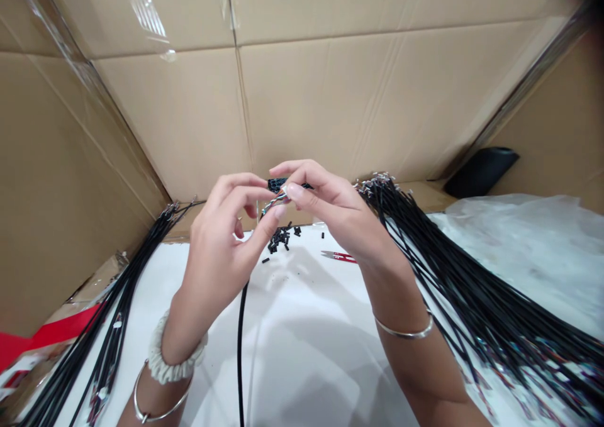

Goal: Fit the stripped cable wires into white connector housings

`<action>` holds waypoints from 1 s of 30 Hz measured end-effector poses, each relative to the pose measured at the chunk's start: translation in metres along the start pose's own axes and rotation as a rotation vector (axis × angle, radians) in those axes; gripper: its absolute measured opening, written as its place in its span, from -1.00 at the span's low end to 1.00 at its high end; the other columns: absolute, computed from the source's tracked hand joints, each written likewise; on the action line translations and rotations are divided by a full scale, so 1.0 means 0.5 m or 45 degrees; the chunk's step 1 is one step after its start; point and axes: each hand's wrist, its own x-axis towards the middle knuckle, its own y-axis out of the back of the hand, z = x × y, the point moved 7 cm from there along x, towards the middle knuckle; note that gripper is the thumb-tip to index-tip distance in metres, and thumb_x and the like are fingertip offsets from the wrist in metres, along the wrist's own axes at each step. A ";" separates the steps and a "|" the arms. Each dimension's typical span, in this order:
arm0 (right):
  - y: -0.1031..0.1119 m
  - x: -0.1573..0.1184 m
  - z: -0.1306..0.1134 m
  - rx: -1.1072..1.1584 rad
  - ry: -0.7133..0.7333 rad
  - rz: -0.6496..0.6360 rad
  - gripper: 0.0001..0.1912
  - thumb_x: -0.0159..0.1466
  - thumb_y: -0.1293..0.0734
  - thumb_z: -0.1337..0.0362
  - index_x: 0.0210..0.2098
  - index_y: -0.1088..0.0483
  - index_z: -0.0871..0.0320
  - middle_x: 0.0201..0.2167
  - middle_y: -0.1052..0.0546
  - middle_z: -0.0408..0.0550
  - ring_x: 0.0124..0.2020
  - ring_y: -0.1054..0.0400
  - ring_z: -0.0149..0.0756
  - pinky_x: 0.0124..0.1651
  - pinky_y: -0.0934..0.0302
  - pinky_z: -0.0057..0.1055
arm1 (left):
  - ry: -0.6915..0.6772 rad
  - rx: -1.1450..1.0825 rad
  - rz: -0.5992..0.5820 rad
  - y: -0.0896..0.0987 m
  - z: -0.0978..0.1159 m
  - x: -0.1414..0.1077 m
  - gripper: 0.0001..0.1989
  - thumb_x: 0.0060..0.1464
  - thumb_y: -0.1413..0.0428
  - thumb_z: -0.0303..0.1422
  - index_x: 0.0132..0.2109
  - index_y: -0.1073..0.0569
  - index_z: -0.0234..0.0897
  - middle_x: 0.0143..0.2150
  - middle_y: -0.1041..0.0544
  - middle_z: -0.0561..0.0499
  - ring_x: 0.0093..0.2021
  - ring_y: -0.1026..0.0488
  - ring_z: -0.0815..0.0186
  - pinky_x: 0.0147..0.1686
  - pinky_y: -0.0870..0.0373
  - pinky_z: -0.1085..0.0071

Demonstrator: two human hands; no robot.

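Note:
My left hand point(236, 219) pinches the thin coloured wires point(270, 205) at the end of a black cable point(241, 345), which hangs down below it toward the front edge of the view. My right hand point(321, 200) holds a small white connector point(284, 191) on those wires between thumb and forefinger. The two hands nearly touch at the fingertips, above the white table point(302, 301). Several short black tube pieces point(279, 238) lie beneath the hands. Red-handled snips point(342, 257) lie partly behind my right wrist.
A large bundle of black cables point(453, 270) lies at the right, a smaller bundle point(127, 288) at the left. Clear plastic sheeting point(528, 244) and a black roll point(481, 172) sit at the right. Cardboard walls point(306, 100) enclose the back and sides.

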 end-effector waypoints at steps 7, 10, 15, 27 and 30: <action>-0.006 0.000 -0.007 0.012 0.062 -0.009 -0.75 0.44 -0.27 0.15 -0.33 -0.42 0.11 0.06 -0.47 -0.01 0.10 -0.37 -0.24 0.04 -0.26 -0.29 | -0.005 -0.016 0.071 0.005 -0.004 0.001 -0.93 0.20 -0.24 -0.45 -0.28 -0.57 -0.24 -0.13 -0.60 0.00 -0.21 -0.52 0.42 -0.50 -0.34 0.59; -0.004 0.002 -0.004 0.035 0.062 0.013 -0.76 0.46 -0.23 0.18 -0.27 -0.44 0.12 0.02 -0.50 -0.01 0.01 -0.40 -0.28 0.03 -0.27 -0.31 | -0.034 0.016 0.141 0.009 -0.002 0.001 -0.92 0.19 -0.23 -0.47 -0.30 -0.57 -0.26 -0.16 -0.59 -0.02 -0.26 -0.49 0.42 -0.53 -0.31 0.56; -0.034 -0.001 0.014 -0.074 -0.075 -0.298 -0.82 0.42 -0.27 0.19 -0.15 -0.45 0.15 -0.10 -0.56 -0.01 -0.08 -0.42 -0.25 -0.08 -0.29 -0.31 | -0.077 0.053 0.218 0.014 0.000 0.000 -0.91 0.19 -0.23 -0.48 -0.31 -0.55 -0.26 -0.19 -0.58 0.01 -0.41 -0.39 0.48 -0.54 -0.30 0.54; -0.250 -0.075 0.071 0.224 -0.242 -1.315 -0.70 0.40 -0.27 0.12 -0.34 -0.49 0.16 -0.33 -0.65 -0.06 -0.34 -0.51 -0.36 -0.09 -0.40 -0.37 | 0.018 0.073 0.328 0.032 -0.008 0.000 -0.93 0.20 -0.23 -0.45 -0.29 -0.55 -0.24 -0.17 -0.57 0.01 -0.41 -0.39 0.48 -0.49 -0.33 0.53; -0.204 -0.052 0.093 0.281 -0.329 -1.169 -0.62 0.39 -0.28 -0.01 -0.37 -0.45 0.17 -0.33 -0.67 -0.02 -0.41 -0.50 -0.40 -0.27 -0.34 -0.45 | 0.142 0.104 0.291 0.039 -0.033 0.003 -0.82 0.19 -0.27 -0.27 -0.08 -0.58 -0.20 0.00 -0.55 -0.03 -0.30 -0.48 0.43 -0.44 -0.38 0.53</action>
